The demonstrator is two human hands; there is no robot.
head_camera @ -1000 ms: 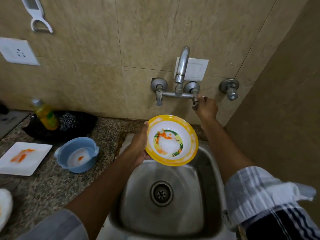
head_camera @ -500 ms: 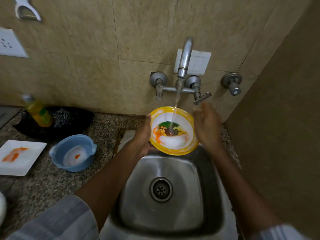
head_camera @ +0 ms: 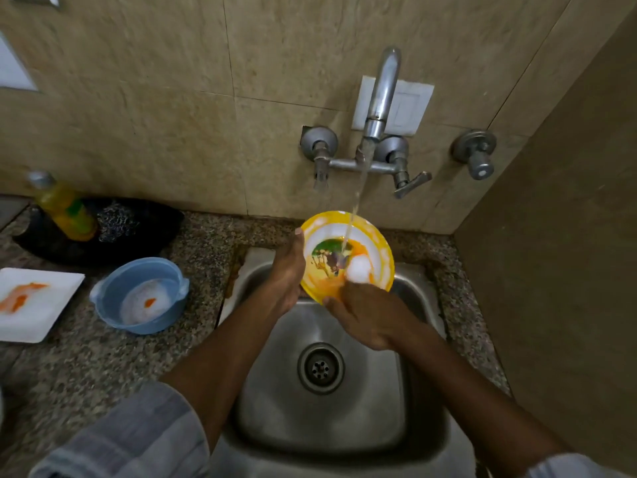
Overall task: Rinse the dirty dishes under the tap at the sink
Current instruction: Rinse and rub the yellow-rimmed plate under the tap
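Note:
A yellow-rimmed bowl (head_camera: 374, 241) with orange and green smears and white foam is held tilted over the steel sink (head_camera: 344, 429). My left hand (head_camera: 284, 270) grips its left rim. My right hand (head_camera: 367, 310) holds the near rim, thumb under the edge and fingers inside on the foam. Water runs from the wall tap (head_camera: 381, 94) into the bowl. A blue bowl (head_camera: 141, 294) with foam and an orange spot and a white square plate (head_camera: 34, 301) with orange smears sit on the counter to the left.
A yellow soap bottle (head_camera: 65, 210) and a steel scrubber (head_camera: 119, 220) rest in a black dish at the back left. The speckled granite counter (head_camera: 86, 367) surrounds the sink. The tap's right lever (head_camera: 412, 184) points outward. A wall stands close on the right.
My right hand left the tap lever and came down onto the bowl's near rim. Water started flowing, and the orange residue has spread inside the bowl.

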